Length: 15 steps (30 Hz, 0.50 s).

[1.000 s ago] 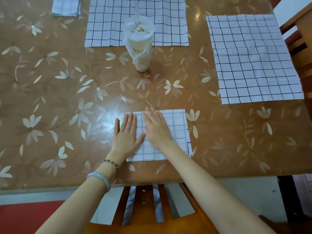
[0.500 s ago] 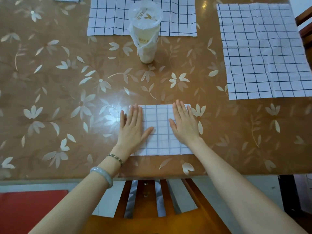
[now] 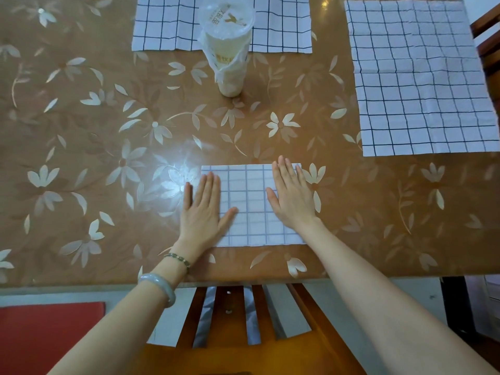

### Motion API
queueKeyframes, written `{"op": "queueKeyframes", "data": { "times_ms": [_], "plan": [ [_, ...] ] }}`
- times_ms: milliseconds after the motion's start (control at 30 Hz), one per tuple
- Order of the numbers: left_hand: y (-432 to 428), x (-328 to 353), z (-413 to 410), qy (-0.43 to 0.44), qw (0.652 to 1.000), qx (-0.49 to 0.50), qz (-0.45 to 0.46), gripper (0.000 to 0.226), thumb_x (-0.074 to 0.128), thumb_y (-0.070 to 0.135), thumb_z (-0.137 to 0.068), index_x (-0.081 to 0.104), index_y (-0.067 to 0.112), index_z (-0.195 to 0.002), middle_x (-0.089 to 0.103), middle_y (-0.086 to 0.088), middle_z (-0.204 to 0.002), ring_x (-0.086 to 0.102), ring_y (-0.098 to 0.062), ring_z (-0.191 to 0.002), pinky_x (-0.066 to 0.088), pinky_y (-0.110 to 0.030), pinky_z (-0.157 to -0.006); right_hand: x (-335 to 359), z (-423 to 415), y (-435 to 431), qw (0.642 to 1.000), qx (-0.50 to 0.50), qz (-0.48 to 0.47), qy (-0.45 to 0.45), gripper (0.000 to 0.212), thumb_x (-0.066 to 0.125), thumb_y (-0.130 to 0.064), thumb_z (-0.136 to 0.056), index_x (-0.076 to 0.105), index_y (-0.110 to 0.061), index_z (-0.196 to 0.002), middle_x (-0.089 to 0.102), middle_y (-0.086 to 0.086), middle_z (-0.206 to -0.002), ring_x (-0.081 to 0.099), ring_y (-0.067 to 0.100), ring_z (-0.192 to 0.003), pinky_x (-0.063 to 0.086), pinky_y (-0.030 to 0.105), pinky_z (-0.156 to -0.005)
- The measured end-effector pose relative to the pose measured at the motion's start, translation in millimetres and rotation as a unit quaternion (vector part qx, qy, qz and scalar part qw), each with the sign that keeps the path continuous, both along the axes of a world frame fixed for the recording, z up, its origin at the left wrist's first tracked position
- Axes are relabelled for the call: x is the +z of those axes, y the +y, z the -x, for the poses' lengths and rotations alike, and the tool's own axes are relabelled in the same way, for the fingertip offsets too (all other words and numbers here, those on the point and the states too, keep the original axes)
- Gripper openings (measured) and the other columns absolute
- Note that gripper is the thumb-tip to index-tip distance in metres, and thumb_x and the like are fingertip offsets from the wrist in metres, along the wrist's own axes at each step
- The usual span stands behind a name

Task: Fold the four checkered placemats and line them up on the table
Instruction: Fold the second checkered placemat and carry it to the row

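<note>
A folded white checkered placemat (image 3: 250,204) lies flat near the table's front edge. My left hand (image 3: 203,212) rests palm down on its left edge, fingers stretched out. My right hand (image 3: 292,196) presses flat on its right side. Neither hand grips anything. An unfolded placemat (image 3: 422,77) lies spread at the right. Another unfolded placemat (image 3: 281,25) lies at the back centre, partly behind a cup.
A tall plastic drink cup (image 3: 227,44) in a bag stands between the folded mat and the back mat. The brown floral table (image 3: 81,158) ends just below my wrists. A wooden chair (image 3: 243,334) sits under the front edge; another chair (image 3: 487,31) is at far right.
My right hand slid from the mat's middle to its right side, smoothing it. The left hand stayed on the left edge. The view moved closer; the folded mat at back left left the frame.
</note>
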<state>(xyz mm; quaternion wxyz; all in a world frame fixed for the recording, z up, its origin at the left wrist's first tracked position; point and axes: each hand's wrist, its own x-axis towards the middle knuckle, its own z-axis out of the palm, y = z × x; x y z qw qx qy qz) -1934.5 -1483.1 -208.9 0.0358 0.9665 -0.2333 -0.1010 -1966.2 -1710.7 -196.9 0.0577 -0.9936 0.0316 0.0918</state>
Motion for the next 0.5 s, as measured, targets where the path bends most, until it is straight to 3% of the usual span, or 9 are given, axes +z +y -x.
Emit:
{"op": "queueKeyframes", "data": {
  "times_ms": [200,367,500],
  "plan": [
    [19,14,2,-0.008,0.999,0.033,-0.01,0.087,0.007,0.067,-0.094,0.007,0.001,-0.15,0.01,-0.016,-0.159,0.004,-0.026,-0.148,-0.001,-0.048,-0.119,-1,-1,0,1.0,-0.001,0.006,0.001,0.066,0.008,-0.045,-0.097,0.009,-0.005,-0.149,0.009,0.012,-0.158,0.004,0.022,-0.146,0.005,0.04,-0.12],
    [-40,21,36,0.019,0.998,-0.055,0.027,0.087,0.006,0.067,-0.094,0.012,0.001,-0.151,0.011,-0.016,-0.158,0.01,-0.028,-0.147,0.002,-0.048,-0.118,-1,0,0,1.0,-0.002,0.006,0.001,0.066,0.009,-0.044,-0.097,0.008,-0.004,-0.149,0.009,0.014,-0.157,0.005,0.023,-0.146,0.005,0.041,-0.12],
    [-37,8,41,0.047,0.997,-0.053,0.011,0.088,0.006,0.068,-0.094,0.015,0.002,-0.151,0.014,-0.014,-0.159,0.011,-0.026,-0.148,0.005,-0.048,-0.118,-2,0,0,1.0,-0.002,0.011,0.001,0.066,0.008,-0.044,-0.097,0.009,-0.004,-0.149,0.01,0.013,-0.157,0.006,0.023,-0.146,0.005,0.04,-0.12]
  ]
}}
